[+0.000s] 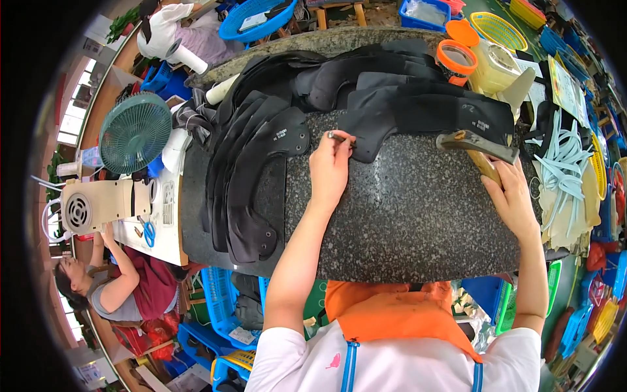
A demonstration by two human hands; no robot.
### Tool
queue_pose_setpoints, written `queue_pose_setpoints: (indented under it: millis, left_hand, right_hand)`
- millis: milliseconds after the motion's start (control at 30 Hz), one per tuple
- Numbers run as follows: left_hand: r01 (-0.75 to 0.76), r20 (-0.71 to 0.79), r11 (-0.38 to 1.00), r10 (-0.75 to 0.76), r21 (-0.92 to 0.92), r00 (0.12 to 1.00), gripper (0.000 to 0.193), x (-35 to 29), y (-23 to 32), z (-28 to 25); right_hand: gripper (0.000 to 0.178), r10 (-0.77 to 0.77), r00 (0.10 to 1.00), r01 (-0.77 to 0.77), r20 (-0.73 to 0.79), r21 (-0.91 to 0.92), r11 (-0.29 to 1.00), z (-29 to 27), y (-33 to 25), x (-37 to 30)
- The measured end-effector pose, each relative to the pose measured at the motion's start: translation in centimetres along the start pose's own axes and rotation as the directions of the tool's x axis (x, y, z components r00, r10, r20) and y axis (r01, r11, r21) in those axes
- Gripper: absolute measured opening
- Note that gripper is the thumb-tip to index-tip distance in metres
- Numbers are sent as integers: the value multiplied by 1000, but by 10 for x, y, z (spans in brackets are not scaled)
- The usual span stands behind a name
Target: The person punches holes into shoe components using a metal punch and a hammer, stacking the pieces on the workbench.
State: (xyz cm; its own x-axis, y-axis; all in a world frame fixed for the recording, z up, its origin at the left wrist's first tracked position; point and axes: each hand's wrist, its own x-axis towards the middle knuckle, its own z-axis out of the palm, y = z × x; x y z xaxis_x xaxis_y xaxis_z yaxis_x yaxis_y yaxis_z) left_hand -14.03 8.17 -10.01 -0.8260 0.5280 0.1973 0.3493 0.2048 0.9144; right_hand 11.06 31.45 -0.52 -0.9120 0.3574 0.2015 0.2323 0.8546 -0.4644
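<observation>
My left hand [330, 166] pinches a short dark rod-like tool [341, 138], perhaps a punch, over the end of a curved black leather piece [369, 134]. That piece tops a spread stack lying across the dark speckled stone slab [405, 209]. My right hand [513, 196] is closed round the wooden handle of a hammer [473, 144]. The worn hammer head is over the stack's right end. To the left lies another fanned stack of curved black pieces [261, 176], with metal-rimmed holes at the ends of its top piece. The tool's lower tip is hard to make out.
More black pieces [326, 78] are heaped at the back. An orange tub [456, 60] stands at the back right, near pale blue strips [565, 163]. On the left are a green fan [135, 132] and a sewing machine [104, 204], with a person [124, 281] seated there.
</observation>
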Motion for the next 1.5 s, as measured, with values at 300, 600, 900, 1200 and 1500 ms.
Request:
queue_pose_setpoints:
  millis: [300,600,900,1200,1500]
  left_hand:
    - [190,49,929,-185,-316,982,10,3,-4,-6]
    - [70,22,988,-67,-139,997,11,0,-2,-8]
    - [125,-34,975,-133,-183,991,9,-3,4,4]
    - [30,73,989,-19,-143,997,9,-2,7,5]
    - [57,-18,961,-64,-272,998,12,0,-5,5]
  right_hand:
    - [22,-207,977,212,45,-286,934,-20,-62,30]
    - [19,-120,977,183,-176,403,897,-18,-106,76]
    - [31,-152,960,171,236,-62,983,10,-92,78]
    - [23,72,995,-36,-72,414,910,-42,-123,69]
    - [34,-25,947,55,322,-83,995,22,-91,62]
